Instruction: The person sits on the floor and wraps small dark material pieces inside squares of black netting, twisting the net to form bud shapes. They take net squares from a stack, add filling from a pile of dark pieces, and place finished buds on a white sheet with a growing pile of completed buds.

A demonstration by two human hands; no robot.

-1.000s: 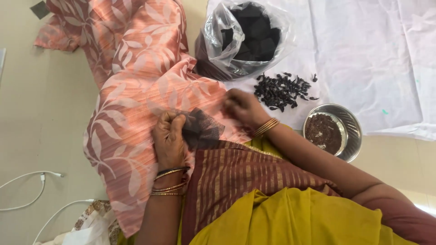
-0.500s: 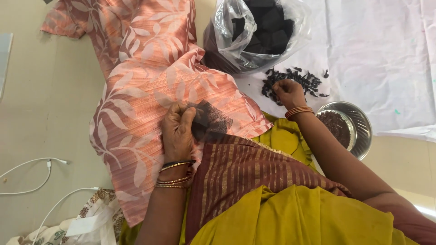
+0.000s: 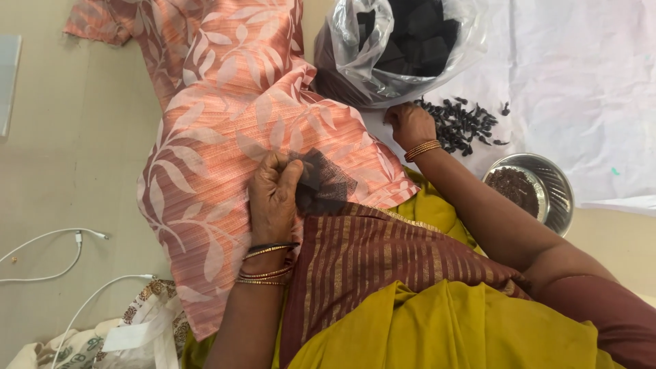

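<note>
Nearest lies the person's lap, draped in mustard cloth [image 3: 424,335] with a maroon striped border [image 3: 383,253]. Just beyond it the left hand [image 3: 272,198] rests on the peach leaf-print fabric [image 3: 225,137], its grip closed: thumb and fingers pinch a small square of black net [image 3: 321,183], which lies on the fabric at the edge of the striped border. Bangles ring that wrist.

To the left, white cables [image 3: 48,256] trail over the floor [image 3: 61,171].

Farther out, the right hand [image 3: 410,125] reaches across to a pile of small dark pieces [image 3: 465,123] on a white sheet [image 3: 581,82]. Its fingers are curled at the pile's near edge; whether they hold a piece cannot be told. A steel bowl [image 3: 547,179] of dark bits sits near the forearm.

Farthest, a clear bag [image 3: 400,48] of black pieces stands just behind the pile.
</note>
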